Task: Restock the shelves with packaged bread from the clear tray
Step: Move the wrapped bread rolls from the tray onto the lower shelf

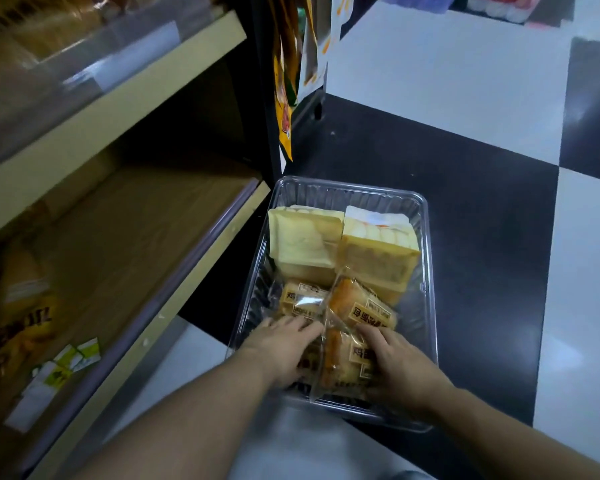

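A clear plastic tray (352, 192) sits on the checkered floor beside the shelf unit. It holds two pale yellow bread packs (302, 240) at the far end and several golden bread packs with brown labels (355, 303) at the near end. My left hand (284, 344) lies on a near-left pack with fingers spread. My right hand (392, 355) grips the edge of a wrapped golden bread pack (340, 368) at the tray's near right.
The lower shelf (173, 244) on the left holds a yellow bread bag (24, 306) and small green-white packets (73, 358). An upper shelf (118, 95) holds bagged loaves. Hanging snack bags (286, 98) stand behind the tray. Black and white tiled floor lies to the right.
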A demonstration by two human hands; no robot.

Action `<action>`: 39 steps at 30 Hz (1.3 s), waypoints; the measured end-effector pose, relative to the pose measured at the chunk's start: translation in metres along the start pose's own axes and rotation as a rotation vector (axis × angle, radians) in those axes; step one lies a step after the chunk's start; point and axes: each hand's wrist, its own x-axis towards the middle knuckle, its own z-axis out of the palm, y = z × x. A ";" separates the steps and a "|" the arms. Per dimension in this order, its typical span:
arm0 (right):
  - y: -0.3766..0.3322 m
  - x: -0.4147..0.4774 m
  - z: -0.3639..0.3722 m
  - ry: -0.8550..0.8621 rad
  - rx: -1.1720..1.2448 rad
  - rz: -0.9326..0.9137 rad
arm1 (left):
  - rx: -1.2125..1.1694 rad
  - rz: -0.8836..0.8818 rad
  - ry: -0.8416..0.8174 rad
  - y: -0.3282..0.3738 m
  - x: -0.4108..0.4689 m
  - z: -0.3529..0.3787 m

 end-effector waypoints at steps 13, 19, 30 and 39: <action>0.006 0.004 -0.020 0.235 0.349 -0.090 | 0.055 0.065 0.112 -0.016 0.012 0.015; 0.003 -0.007 -0.037 0.347 0.768 -0.012 | 0.248 0.062 0.009 -0.010 0.020 0.015; -0.003 -0.026 -0.068 0.409 0.800 -0.017 | 0.198 0.095 0.117 0.001 -0.001 -0.024; 0.003 -0.036 -0.061 0.396 0.695 0.015 | 0.238 -0.064 -0.016 0.008 0.010 0.004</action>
